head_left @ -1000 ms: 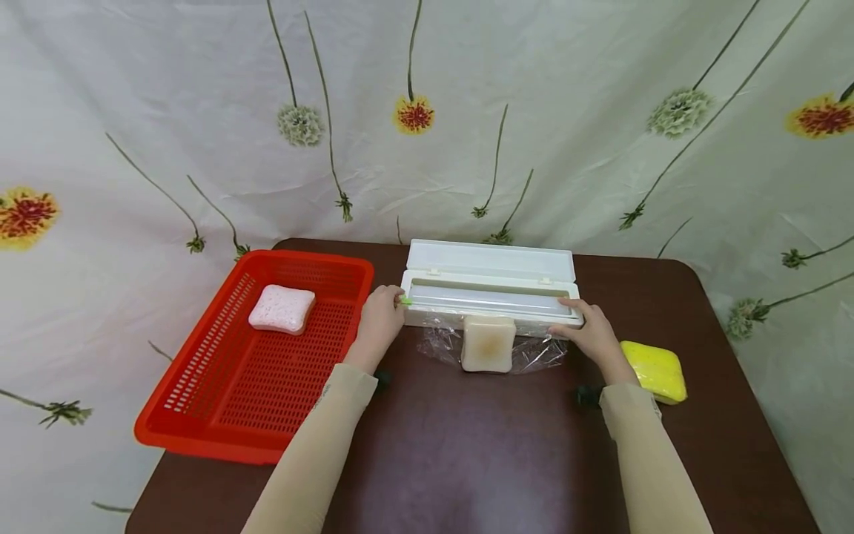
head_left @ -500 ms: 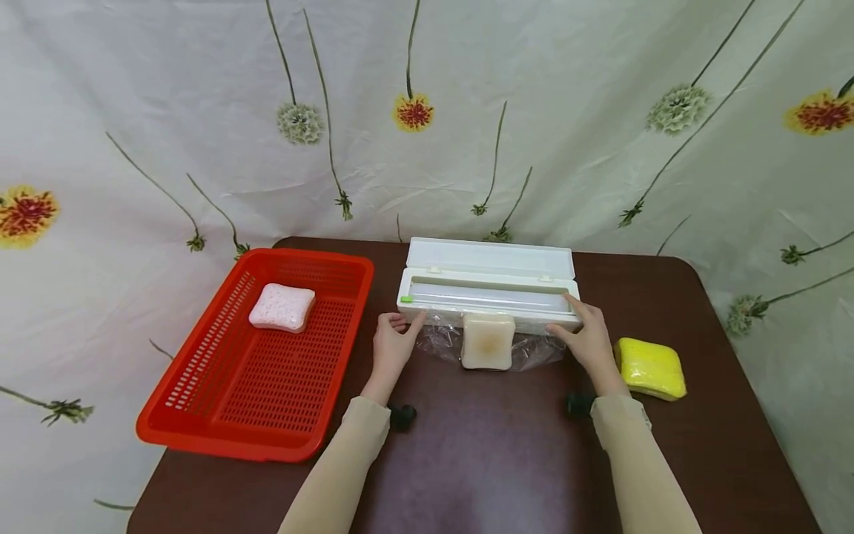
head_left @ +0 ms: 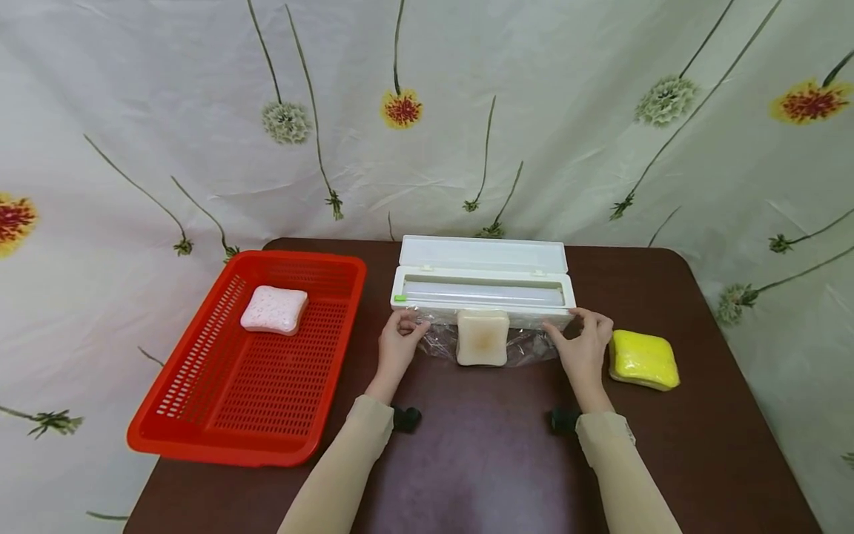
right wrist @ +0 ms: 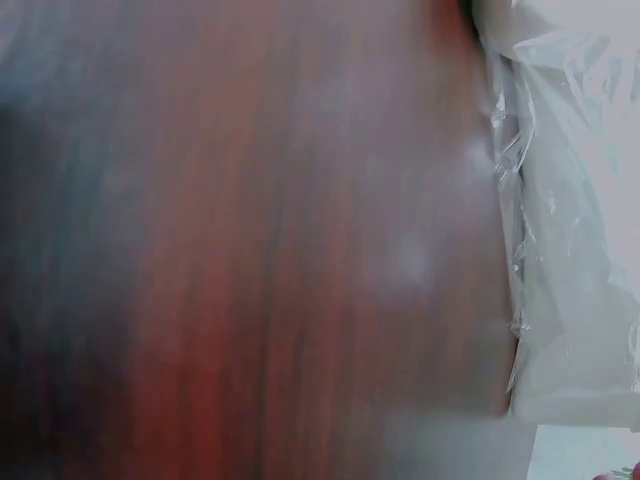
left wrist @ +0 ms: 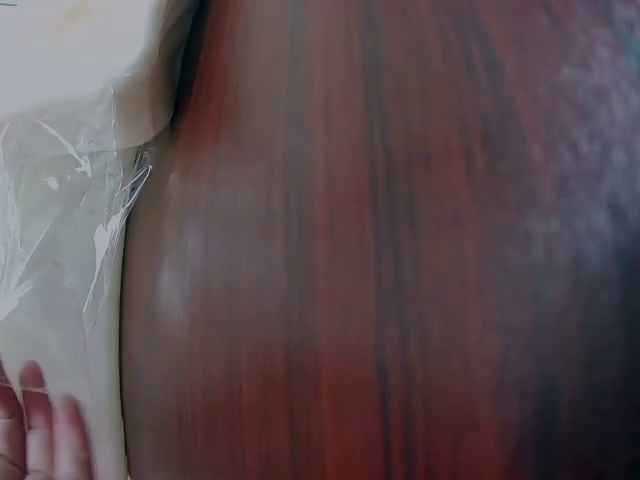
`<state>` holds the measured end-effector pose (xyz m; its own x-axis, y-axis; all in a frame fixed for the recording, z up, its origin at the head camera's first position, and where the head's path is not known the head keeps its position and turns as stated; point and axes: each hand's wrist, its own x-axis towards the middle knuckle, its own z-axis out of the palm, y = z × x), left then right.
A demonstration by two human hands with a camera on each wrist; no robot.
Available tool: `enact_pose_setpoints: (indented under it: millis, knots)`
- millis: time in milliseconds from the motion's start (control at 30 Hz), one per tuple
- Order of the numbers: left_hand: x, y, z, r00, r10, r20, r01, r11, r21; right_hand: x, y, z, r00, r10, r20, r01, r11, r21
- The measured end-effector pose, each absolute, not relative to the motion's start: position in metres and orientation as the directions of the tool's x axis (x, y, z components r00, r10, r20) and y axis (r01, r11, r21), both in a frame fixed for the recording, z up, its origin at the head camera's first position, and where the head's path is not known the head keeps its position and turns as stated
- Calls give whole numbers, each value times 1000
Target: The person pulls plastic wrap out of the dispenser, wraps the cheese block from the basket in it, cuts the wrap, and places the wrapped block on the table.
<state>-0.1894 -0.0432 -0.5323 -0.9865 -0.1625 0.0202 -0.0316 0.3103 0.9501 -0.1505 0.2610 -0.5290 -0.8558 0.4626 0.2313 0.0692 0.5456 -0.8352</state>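
Note:
A white cling film dispenser [head_left: 483, 285] stands at the back of the table with its lid raised and a roll inside. Clear cling film [head_left: 440, 341] hangs out over its front edge, and a cream, toast-shaped block [head_left: 482, 345] with a browned middle lies on the film. My left hand [head_left: 396, 348] pinches the film at its left end, thumb toward the block. At the opposite end, my right hand [head_left: 583, 352] has thumb and forefinger on the film by the dispenser's front corner. Film and the block's edge [left wrist: 140, 90] fill the left wrist view's left side.
To the left stands a red plastic basket [head_left: 325, 386] with a pinkish-white block [head_left: 273, 309] in it. A yellow, shiny block [head_left: 643, 360] lies right of my right hand. A small green slider [head_left: 400, 298] sits at the dispenser's left end. Behind the table hangs a flowered curtain [head_left: 360, 163].
My left hand has left the green slider and come down to the film's left end. The right hand has moved from the dispenser's rim to its front. The view has shifted slightly.

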Motion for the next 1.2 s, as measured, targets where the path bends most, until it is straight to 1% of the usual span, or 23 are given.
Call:
enact_pose_setpoints:
  millis: [133,267,367,467,600,733,833,933,1033,1133,1200]
  knots:
    - [-191,-44,-531,-984,-151,94,48,281,959,-149,262,-530,-848,421,323,-11,594,-805]
    - [-191,-45,-531,-990,-118,76,52,198,979,-148,262,-531,-843,396,364,-51,615,-787]
    - [-192,-46,-532,-994,-79,73,58,182,982,-145,262,-533,-847,388,364,-58,614,-787]
    - [-192,-48,-532,-994,-48,95,81,249,965,-142,263,-536,-862,383,332,-39,604,-796]
    - [-189,-50,-530,-995,-17,101,85,406,910,-139,264,-541,-888,363,281,-3,608,-794]
    - [-186,-52,-526,-990,81,116,141,601,787,-139,266,-541,-920,306,246,19,660,-751]
    - [-185,-51,-522,-978,166,129,209,693,690,-139,266,-538,-953,234,190,33,708,-706]
    - [-185,-51,-519,-971,217,101,230,726,648,-139,265,-533,-976,183,117,53,724,-688]
    - [-185,-51,-514,-971,239,25,196,726,659,-139,265,-529,-982,167,87,62,724,-687]
    - [-186,-52,-511,-975,221,-27,143,716,684,-140,265,-528,-979,168,115,48,738,-673]
    - [-187,-53,-511,-979,200,-30,125,713,690,-141,266,-528,-975,168,145,30,748,-663]
